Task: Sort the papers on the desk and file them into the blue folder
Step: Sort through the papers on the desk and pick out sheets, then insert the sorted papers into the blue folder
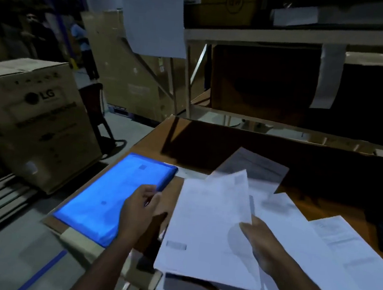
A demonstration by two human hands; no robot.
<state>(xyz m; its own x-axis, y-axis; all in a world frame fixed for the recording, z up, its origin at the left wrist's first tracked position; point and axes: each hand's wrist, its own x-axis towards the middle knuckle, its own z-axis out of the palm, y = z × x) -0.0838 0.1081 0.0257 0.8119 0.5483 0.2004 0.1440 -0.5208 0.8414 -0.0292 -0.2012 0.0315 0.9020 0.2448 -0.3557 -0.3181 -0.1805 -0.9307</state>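
Head view: blue folder (115,198) lay closed on the desk (162,142), contents unseen, under my left hand (140,212), fingers loosely curled. My right hand (258,240) gripped a paper sheet (208,228); more papers (339,252) lay beyond it.

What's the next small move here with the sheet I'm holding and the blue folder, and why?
Probably open the blue folder with the left hand, which sits at its right edge. The folder lies closed and flat on the desk, while the right hand holds a lifted sheet beside it, so the sheet has nowhere to go yet. More papers lie loose to the right.
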